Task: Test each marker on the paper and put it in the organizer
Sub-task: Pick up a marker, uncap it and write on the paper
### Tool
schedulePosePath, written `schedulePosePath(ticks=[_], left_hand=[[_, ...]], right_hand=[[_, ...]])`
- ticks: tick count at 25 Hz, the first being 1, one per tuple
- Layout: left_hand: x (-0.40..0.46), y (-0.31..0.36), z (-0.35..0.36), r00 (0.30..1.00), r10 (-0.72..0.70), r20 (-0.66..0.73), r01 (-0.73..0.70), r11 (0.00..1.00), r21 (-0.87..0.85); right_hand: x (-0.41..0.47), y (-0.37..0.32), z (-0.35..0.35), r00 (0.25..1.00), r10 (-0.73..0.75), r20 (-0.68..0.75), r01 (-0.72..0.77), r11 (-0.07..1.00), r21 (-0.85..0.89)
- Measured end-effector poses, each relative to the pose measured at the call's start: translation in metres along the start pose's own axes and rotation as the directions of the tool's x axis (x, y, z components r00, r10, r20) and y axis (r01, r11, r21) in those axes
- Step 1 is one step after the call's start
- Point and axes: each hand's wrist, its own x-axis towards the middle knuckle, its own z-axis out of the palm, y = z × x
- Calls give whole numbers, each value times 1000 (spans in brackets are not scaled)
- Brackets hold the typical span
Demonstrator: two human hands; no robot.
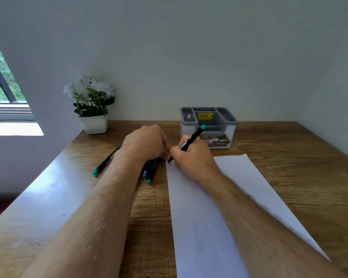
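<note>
The right hand (191,157) grasps a black marker with a teal end cap (191,140) in a writing grip, and its tip touches the far left corner of the white sheet of paper (201,227). The left hand (147,144) is curled, knuckles up, just beside the right hand at 9 o'clock; I cannot tell if it holds something, maybe a cap.

Risks, as I judge them: the tip writes very near the paper edge, so a small slip can put ink on the wooden counter (289,177). The right forearm lies on the sheet, and it can drag or crease the paper when it moves. The left wrist rests over a small bundle of black markers (150,171), which can roll away. One more black marker with a teal end (106,160) lies apart at 9 o'clock, close to the counter's left edge, and can fall.

The grey and white plastic organizer (209,125) stands at 12 o'clock from the hands, with no marker visible inside. The counter is brown wood grain against a pale wall. A white pot with white flowers (91,105) stands at 10 o'clock, and a window (2,87) is at the far left
</note>
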Motion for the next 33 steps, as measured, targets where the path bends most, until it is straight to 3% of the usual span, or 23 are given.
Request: schedulePosePath(ticks=[9,13,18,22,25,26,27,29,31,33], left_hand=[[1,-1,3,1000,-4,-13,5,1000,24],[3,-2,4,999,-30,-10,31,999,16],[1,0,4,1000,-9,-3,9,999,34],[-7,0,5,998,20,-59,-18,999,44],[-16,-2,8,958,102,-267,-160,965,-208],[-19,-1,7,948,100,-303,-216,901,-377],[-21,1,6,950,86,-300,-253,776,-578],[-25,6,5,966,94,-239,-256,414,-873],[-26,8,7,968,122,-221,-238,150,-960],[-26,11,10,970,147,-191,-189,-27,-982]], right_hand=[[-2,2,0,999,-28,25,27,999,37],[0,5,-1,996,-14,-83,14,1000,1],[0,4,-2,998,12,-68,-11,1000,18],[1,-3,-14,972,106,-210,-32,945,326],[2,-6,-29,950,205,-235,-50,845,533],[1,-7,-32,947,227,-229,-51,807,588],[0,-8,-35,945,243,-217,-50,767,639],[-2,-9,-37,948,253,-193,-46,708,705],[-4,-9,-38,954,234,-190,-23,685,728],[-4,-8,-38,957,223,-184,-8,656,755]])
